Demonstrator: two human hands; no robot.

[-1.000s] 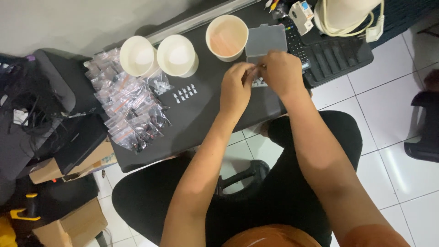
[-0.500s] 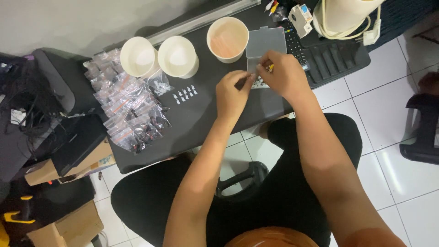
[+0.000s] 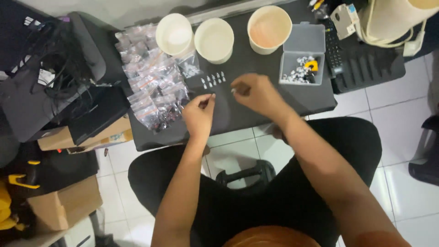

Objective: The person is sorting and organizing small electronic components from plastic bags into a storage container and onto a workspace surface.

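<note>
My left hand (image 3: 199, 114) hovers over the black tabletop (image 3: 256, 110) with its fingers pinched together; what it holds is too small to make out. My right hand (image 3: 254, 93) is just right of it, fingertips pinched on a tiny white part. Above both hands lie two short rows of small white parts (image 3: 213, 80). A clear open plastic box (image 3: 302, 61) with small white and dark pieces and one yellow piece sits to the right of my right hand.
Three paper cups stand along the back: two white (image 3: 174, 33) (image 3: 214, 39) and one tan (image 3: 269, 28). A heap of small clear zip bags (image 3: 153, 89) lies at left. Black cables and cardboard boxes (image 3: 68, 137) are at far left, a keyboard (image 3: 366, 64) at right.
Both hands have moved left, away from the clear box, to the area below the rows of white parts. The box now shows fully uncovered.
</note>
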